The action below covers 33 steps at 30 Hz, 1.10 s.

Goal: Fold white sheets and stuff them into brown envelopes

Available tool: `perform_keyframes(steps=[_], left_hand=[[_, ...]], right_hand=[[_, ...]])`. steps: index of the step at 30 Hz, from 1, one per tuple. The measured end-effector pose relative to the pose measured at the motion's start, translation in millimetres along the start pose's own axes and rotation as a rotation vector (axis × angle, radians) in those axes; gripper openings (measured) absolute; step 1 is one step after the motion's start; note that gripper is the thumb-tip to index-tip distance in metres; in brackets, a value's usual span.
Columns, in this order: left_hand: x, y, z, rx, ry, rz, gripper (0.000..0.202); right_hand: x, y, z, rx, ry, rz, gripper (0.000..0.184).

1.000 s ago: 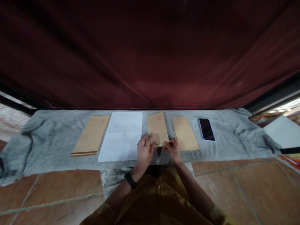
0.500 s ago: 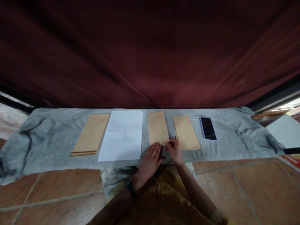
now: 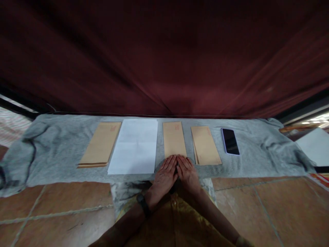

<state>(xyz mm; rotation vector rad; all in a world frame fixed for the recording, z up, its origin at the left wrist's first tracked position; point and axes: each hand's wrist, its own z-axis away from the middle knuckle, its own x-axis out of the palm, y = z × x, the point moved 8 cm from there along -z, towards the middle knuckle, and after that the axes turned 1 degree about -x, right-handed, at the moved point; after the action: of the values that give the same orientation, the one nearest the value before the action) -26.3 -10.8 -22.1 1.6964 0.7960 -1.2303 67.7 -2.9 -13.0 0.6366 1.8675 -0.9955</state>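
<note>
A brown paper envelope [image 3: 174, 139] with a small red print in its upper right corner lies flat in front of me. Across its near end rest my left hand [image 3: 166, 175] and my right hand [image 3: 187, 173], side by side with fingertips almost meeting. Both have their fingers stretched out flat, palms down, and cover the envelope's near edge. A watch sits on my left wrist. To the right lies a small stack of envelopes [image 3: 205, 145]. White paper sheets [image 3: 133, 147] with a faint crosswise crease lie to the left.
Another stack of brown envelopes [image 3: 100, 144] lies farther left. A phone [image 3: 230, 141] in a pale purple case is on the right. Everything rests on a grey cloth [image 3: 262, 147]. A dark red curtain [image 3: 164, 68] hangs behind it. Tiled floor [image 3: 257, 206] shows below.
My right hand has gone from pinching at the envelope's near right corner to lying flat beside my left hand. The left hand has stayed almost in place.
</note>
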Motion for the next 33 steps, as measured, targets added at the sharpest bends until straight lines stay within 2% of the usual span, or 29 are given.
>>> perform_keyframes(steps=[4,13,16,20,23,33], left_hand=[[-0.4,-0.2,0.8,0.001,-0.002,-0.006,0.063],[-6.3,-11.3,6.3,-0.064,-0.004,-0.079,0.069],[-4.2,-5.9,3.4,-0.066,-0.003,-0.096,0.069],[0.5,8.4,-1.3,0.015,-0.012,-0.084,0.064],[1.2,9.9,-1.4,0.021,-0.002,-0.083,0.063],[-1.6,-10.2,14.3,-0.047,0.034,-0.157,0.067]], right_hand=[[-0.7,8.4,2.0,0.068,0.006,0.063,0.047],[3.6,15.3,9.0,0.084,0.027,0.078,0.050],[4.7,17.1,9.8,0.075,0.023,0.089,0.049],[3.7,18.1,9.2,0.062,0.016,0.107,0.048],[2.9,17.3,8.1,0.064,0.018,0.115,0.048],[0.9,16.2,10.0,0.117,0.061,0.118,0.049]])
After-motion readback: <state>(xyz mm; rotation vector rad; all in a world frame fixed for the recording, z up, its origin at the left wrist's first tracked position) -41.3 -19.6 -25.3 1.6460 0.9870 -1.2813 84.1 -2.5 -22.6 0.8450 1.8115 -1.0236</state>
